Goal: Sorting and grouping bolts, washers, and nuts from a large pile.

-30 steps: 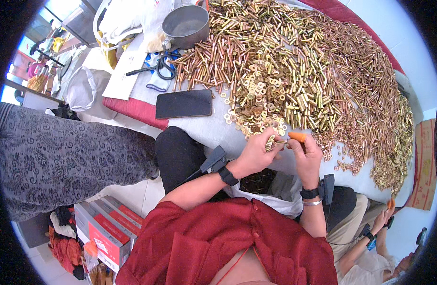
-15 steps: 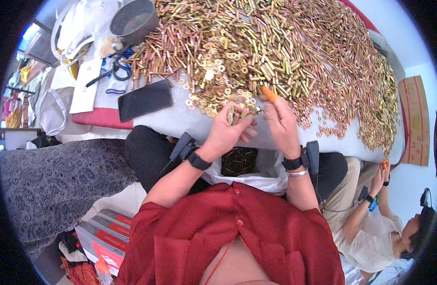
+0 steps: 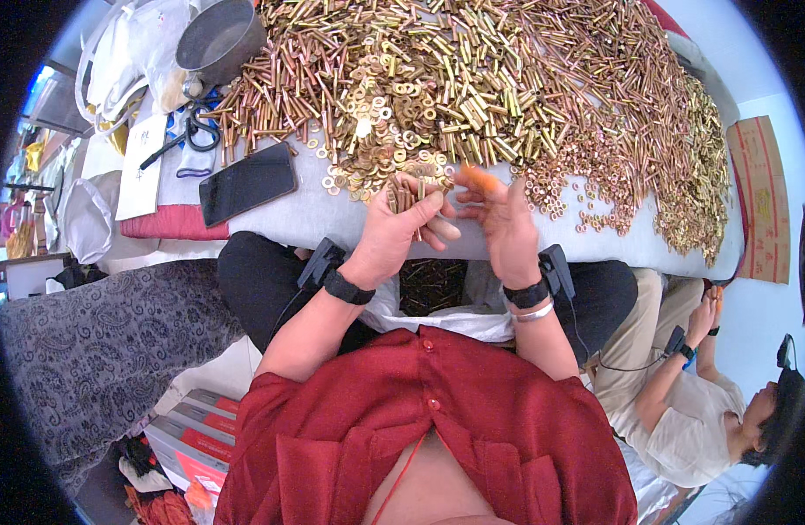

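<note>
My left hand (image 3: 386, 229) is curled around several short brass-coloured metal rods (image 3: 405, 192), which stick up past the thumb. Beside it on the right, my right hand (image 3: 511, 234) has its fingers apart, and they are partly smeared by motion. An orange finger cover (image 3: 478, 178) sits on one of its fingers. Both hands are over the table's near edge. Just beyond them lies a heap of flat brass-coloured washers (image 3: 408, 138), with a large spread of metal rods (image 3: 499, 96) behind. Small ring-shaped nuts (image 3: 544, 194) are scattered to the right.
Below my hands, a white sack (image 3: 499, 327) between my legs holds dark metal pieces (image 3: 430, 287). To the left are a phone (image 3: 248, 185), scissors (image 3: 192, 136) and a grey metal bowl (image 3: 218, 44). Another person (image 3: 700, 420) sits at the right.
The rods in my left hand now stand up more visibly. My right hand has opened and drawn back slightly, its fingers spreading. The whole view has shifted a little.
</note>
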### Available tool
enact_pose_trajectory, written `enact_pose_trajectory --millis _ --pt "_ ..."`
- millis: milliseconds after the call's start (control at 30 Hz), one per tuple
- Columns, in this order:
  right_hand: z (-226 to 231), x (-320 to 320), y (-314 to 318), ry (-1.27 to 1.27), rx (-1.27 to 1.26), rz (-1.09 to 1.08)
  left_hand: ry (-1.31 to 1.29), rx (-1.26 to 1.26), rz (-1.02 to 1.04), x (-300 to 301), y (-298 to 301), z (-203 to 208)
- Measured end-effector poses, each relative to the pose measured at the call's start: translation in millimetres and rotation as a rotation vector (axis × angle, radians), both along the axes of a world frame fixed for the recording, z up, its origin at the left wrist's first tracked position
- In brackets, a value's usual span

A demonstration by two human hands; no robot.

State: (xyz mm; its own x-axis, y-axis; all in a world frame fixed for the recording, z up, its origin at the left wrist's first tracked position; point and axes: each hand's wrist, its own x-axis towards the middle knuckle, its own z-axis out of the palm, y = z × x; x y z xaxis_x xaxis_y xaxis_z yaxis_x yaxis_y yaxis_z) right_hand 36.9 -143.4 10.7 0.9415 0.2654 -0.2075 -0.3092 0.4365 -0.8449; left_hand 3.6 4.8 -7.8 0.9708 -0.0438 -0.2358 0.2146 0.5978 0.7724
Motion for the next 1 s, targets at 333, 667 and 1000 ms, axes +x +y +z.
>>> enact_pose_trajectory --millis 333,667,1000 --pt "-22.2 11.5 -33.8 -0.115 -0.368 0.082 0.024 0.065 -0.071 -2.7 -2.9 7.3" --pt "-36.1 54.6 -11.6 -0.912 -1.251 -0.262 0.124 0.410 -0.159 -10.3 -12.1 7.4" --pt "-4.6 27.6 -27.7 -0.909 -1.090 0.014 0.217 0.318 -0.116 -7.7 0.6 10.3"
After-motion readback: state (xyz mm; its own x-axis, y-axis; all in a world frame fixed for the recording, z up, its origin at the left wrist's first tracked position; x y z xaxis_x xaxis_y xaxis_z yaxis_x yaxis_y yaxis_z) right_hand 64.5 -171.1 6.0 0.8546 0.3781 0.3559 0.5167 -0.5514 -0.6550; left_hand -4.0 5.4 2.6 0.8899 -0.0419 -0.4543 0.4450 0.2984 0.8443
